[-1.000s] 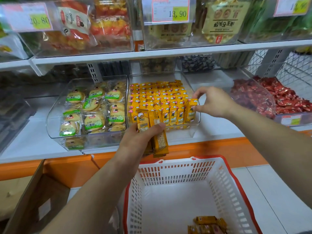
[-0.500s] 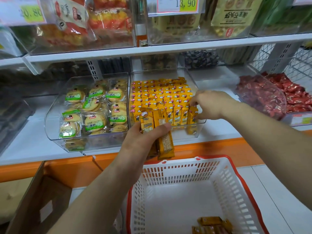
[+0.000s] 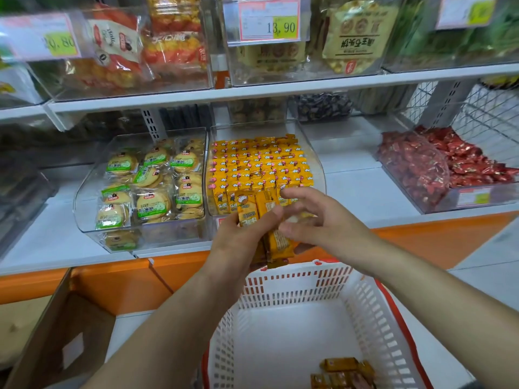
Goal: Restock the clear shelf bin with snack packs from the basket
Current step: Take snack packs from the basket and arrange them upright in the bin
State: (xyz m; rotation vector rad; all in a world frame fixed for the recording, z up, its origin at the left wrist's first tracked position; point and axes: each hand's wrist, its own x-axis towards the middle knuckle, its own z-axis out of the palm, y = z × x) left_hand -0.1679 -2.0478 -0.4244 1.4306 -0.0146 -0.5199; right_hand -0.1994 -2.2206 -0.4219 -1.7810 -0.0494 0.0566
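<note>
A price tag point(image 3: 269, 22) above the upper shelf point(image 3: 280, 90) reads "13.90". A second tag point(image 3: 42, 37), blurred, to its left appears to show "20.80". A tan pouch point(image 3: 358, 37) carries Chinese characters, among them "石头饼". Print on the yellow snack packs point(image 3: 259, 169) and the green-labelled cookie packs point(image 3: 153, 203) is too small to read.

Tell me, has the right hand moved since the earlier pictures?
Yes. The right hand left the front right corner of the clear bin and came leftward and nearer, to the snack packs that the left hand holds.
</note>
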